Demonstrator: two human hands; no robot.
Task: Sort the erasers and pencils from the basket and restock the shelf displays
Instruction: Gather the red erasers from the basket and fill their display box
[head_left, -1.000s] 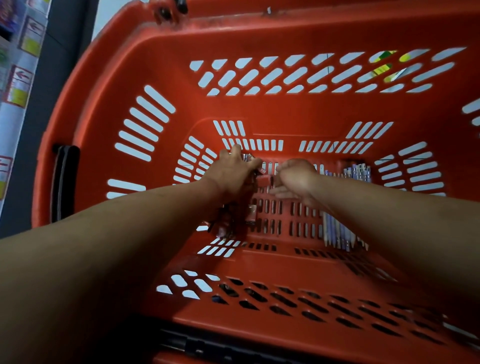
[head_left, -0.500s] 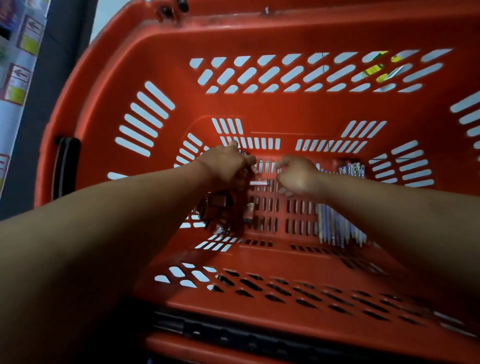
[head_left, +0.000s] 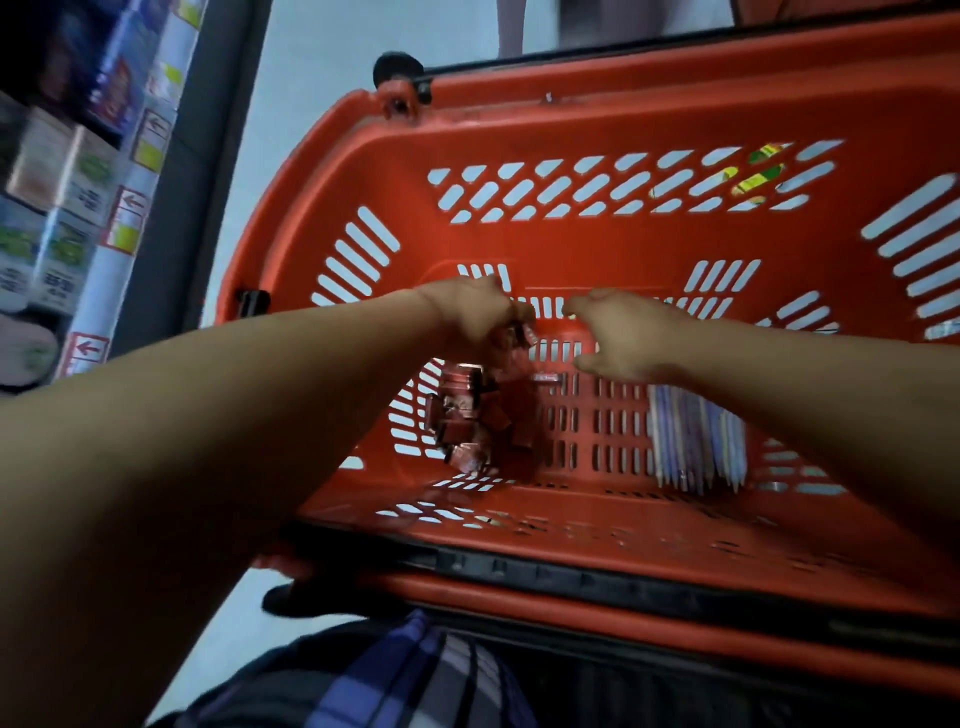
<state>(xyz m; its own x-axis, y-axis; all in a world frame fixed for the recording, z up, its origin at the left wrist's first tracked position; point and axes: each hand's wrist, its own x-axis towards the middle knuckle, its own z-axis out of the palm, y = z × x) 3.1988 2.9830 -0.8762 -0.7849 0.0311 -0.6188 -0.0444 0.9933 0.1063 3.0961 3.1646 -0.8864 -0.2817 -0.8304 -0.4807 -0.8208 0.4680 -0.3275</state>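
- Head view: red plastic basket (head_left: 597, 130) with slotted walls fills most of the frame. Both bare forearms reach down into it.
- Left hand (head_left: 475, 317): low over the far-left part of the basket floor, fingers curled down round a small clump of red-wrapped erasers (head_left: 467, 421). Grip closed on those pieces; the number held cannot be told (motion blur).
- The rest of the erasers lie in a loose heap on the basket floor, directly below and nearer than the left hand, against the left wall.
- One small piece (head_left: 545, 378) lies apart from the heap, on the floor between the two hands.
- Right hand (head_left: 626, 335): just beside the left hand, apart from it. Thumb and fingers loosely spread, nothing seen in them.
- Pencils (head_left: 696, 441): bundle lying side by side on the floor, right of centre, partly under the right forearm, tips toward the near wall. Well apart from the heap.
- Shelf (head_left: 57, 192) with boxed goods and price tags at far left.
- Plaid cloth (head_left: 415, 675) at the bottom edge.
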